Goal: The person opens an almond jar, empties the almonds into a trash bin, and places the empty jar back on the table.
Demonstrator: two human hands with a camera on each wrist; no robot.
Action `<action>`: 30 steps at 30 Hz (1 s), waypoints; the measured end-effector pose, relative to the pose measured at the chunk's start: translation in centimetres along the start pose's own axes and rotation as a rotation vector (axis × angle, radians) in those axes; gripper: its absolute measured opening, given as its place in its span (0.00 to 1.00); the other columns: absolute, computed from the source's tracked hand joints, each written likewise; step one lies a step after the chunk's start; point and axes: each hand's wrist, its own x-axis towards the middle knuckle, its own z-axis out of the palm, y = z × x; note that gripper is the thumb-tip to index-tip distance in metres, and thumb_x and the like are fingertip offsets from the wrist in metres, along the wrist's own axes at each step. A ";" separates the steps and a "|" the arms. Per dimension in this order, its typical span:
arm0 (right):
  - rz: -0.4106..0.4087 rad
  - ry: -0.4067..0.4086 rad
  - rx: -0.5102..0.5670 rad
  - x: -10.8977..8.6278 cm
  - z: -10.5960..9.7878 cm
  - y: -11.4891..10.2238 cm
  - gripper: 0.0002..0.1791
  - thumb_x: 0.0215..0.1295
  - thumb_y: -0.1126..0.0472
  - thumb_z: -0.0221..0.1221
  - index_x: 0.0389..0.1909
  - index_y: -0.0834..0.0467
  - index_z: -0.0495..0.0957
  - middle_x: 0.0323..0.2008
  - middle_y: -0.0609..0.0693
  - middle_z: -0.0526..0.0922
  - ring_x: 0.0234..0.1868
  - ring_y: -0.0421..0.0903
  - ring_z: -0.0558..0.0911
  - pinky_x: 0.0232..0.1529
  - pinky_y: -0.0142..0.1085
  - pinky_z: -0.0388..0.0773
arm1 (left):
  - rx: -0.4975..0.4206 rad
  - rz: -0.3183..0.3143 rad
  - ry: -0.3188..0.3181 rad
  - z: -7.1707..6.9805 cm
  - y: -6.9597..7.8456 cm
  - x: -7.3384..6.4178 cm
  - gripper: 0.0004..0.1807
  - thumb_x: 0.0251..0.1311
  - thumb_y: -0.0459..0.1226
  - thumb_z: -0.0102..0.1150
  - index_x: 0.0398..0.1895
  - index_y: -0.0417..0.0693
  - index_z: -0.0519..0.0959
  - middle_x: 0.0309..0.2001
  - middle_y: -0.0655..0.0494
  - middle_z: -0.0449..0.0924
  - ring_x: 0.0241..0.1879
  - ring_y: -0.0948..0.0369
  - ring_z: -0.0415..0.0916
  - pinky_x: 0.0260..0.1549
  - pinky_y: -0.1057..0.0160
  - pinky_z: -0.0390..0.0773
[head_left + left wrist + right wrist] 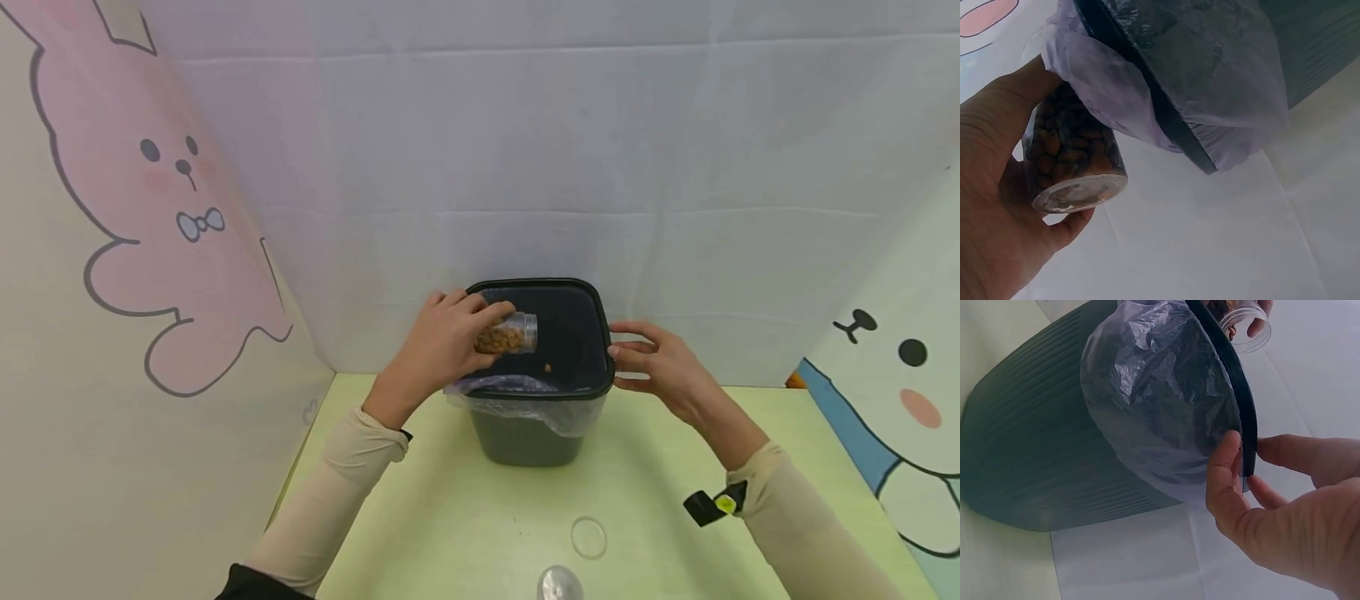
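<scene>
My left hand (pixel 438 342) grips a clear plastic jar (pixel 528 332) holding brown nut-like pieces (pixel 1072 153). The jar lies tipped on its side over the bin, its uncapped mouth facing right. One small brown piece (pixel 547 367) shows below and right of that mouth, against the dark opening. Underneath stands a dark green trash bin (pixel 528 442) with a black rim ring (pixel 1244 406). A thin translucent bag (pixel 1160 394) lines it and folds out over the rim. At the bin's right side, my right hand (pixel 663 367) pinches the rim, fingers on both faces.
A thin clear ring (pixel 588 537) lies on the pale yellow-green table (pixel 450 533) in front of the bin. Nearer the front edge is a shiny, rounded clear object (pixel 559 583), partly cut off. White sheeting (pixel 562 150) hangs close behind the bin, with cartoon-printed panels on both sides.
</scene>
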 end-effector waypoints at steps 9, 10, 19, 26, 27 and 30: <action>0.027 -0.018 0.023 0.3 -0.2 0.1 0.32 0.73 0.58 0.56 0.73 0.57 0.57 0.43 0.41 0.82 0.43 0.38 0.85 0.46 0.37 0.83 | 0.001 0.001 -0.018 0.7 -0.1 0.1 0.39 0.47 0.54 0.75 0.65 0.68 0.72 0.47 0.60 0.79 0.46 0.55 0.73 0.45 0.52 0.71; 0.029 -0.018 0.027 0.4 -0.2 0.1 0.32 0.73 0.58 0.56 0.73 0.57 0.57 0.43 0.41 0.82 0.42 0.39 0.85 0.46 0.37 0.83 | 0.001 0.000 -0.018 0.8 -0.2 0.1 0.39 0.47 0.53 0.76 0.65 0.68 0.72 0.47 0.60 0.79 0.46 0.55 0.73 0.46 0.52 0.71; 0.031 -0.018 0.042 0.8 0.4 -0.3 0.32 0.72 0.60 0.56 0.73 0.58 0.57 0.42 0.40 0.83 0.41 0.39 0.86 0.44 0.36 0.84 | 0.029 -0.002 -0.027 1.2 -0.4 0.3 0.39 0.46 0.54 0.76 0.65 0.70 0.73 0.48 0.60 0.80 0.49 0.54 0.74 0.49 0.51 0.72; 0.032 -0.021 0.025 1.0 0.4 -0.3 0.31 0.73 0.61 0.55 0.73 0.57 0.56 0.42 0.41 0.82 0.40 0.39 0.85 0.43 0.36 0.84 | 0.042 -0.017 -0.048 1.7 -0.7 0.4 0.40 0.46 0.53 0.76 0.66 0.71 0.72 0.48 0.59 0.80 0.49 0.53 0.74 0.51 0.50 0.72; 0.032 -0.022 0.028 1.0 0.4 -0.2 0.31 0.73 0.61 0.55 0.73 0.57 0.57 0.42 0.41 0.82 0.40 0.39 0.85 0.43 0.36 0.84 | 0.043 -0.016 -0.049 1.7 -0.8 0.4 0.40 0.46 0.53 0.77 0.66 0.71 0.72 0.48 0.59 0.80 0.49 0.54 0.74 0.51 0.50 0.71; 0.032 -0.027 0.033 1.1 0.4 -0.1 0.31 0.73 0.60 0.55 0.73 0.57 0.56 0.43 0.41 0.82 0.40 0.39 0.85 0.43 0.36 0.84 | 0.044 -0.010 -0.044 1.9 -0.8 0.4 0.40 0.45 0.52 0.77 0.66 0.71 0.73 0.47 0.60 0.80 0.47 0.54 0.74 0.50 0.50 0.72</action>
